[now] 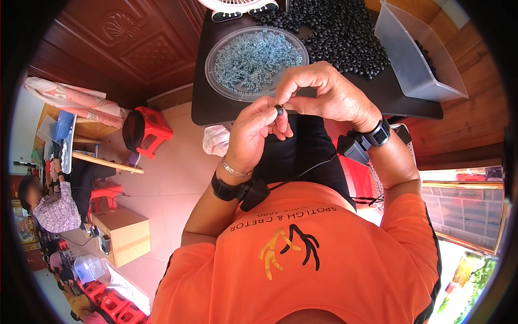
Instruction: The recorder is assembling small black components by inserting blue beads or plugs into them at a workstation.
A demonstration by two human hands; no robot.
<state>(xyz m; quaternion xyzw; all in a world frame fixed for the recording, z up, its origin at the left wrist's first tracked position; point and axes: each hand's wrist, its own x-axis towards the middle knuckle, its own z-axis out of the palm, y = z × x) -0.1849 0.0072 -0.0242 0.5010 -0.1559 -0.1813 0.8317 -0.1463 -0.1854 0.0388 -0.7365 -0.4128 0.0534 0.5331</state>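
Note:
Between the thumb and fingers of my left hand [256, 127] is a small round black part [279, 109]. My right hand [329, 94] reaches in from the other side, thumb and forefinger pinched together just above that part. Whatever lies in this pinch is too small to make out. Just beyond my hands, a round clear tray [210, 70] holds a heap of small pale-blue see-through pieces [256, 59]. Behind and to the right, many small black ring-like parts [345, 40] are spread over the dark table [402, 100].
A translucent plastic bin [415, 70] with some black parts stands at the table's right end. A fan base [237, 8] is at the far edge. To the left are a red stool [154, 132], a cardboard box [127, 237] and another person [59, 202] seated at a table.

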